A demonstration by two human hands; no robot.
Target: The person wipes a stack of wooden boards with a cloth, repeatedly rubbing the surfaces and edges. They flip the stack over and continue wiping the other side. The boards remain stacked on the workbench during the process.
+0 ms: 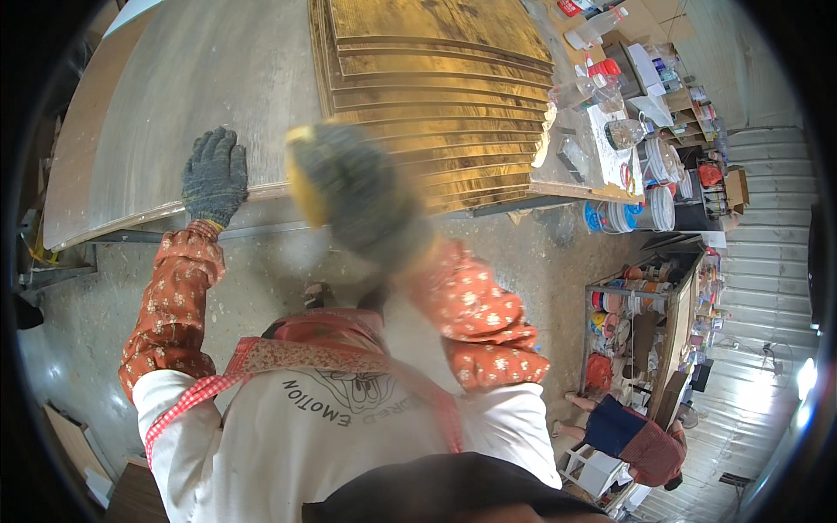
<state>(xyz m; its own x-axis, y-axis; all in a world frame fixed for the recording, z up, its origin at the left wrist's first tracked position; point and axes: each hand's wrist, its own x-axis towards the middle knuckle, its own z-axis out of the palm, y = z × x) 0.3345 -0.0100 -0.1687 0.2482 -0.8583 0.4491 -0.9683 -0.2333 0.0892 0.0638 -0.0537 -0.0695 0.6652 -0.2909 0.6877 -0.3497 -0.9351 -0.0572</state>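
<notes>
My left hand [214,177], in a dark grey knit glove, lies flat near the front edge of a large grey panel [235,96], fingers stretched out and holding nothing. My right hand [362,196], in a matching glove, is smeared by motion over the panel's front edge, left of a stack of boards [436,113]. Something yellow [307,179] shows along its left side; I cannot tell whether it is part of the glove or a held thing. The stacked boards have a glossy brown and gold wood grain and are fanned in steps.
Clear plastic bottles [597,28] and a jug [626,132] stand right of the stack. White buckets [661,209] sit past the table's right end. Farther right is a shelf [623,305] crowded with cans, and a person [632,436] in a red top and dark blue bottoms.
</notes>
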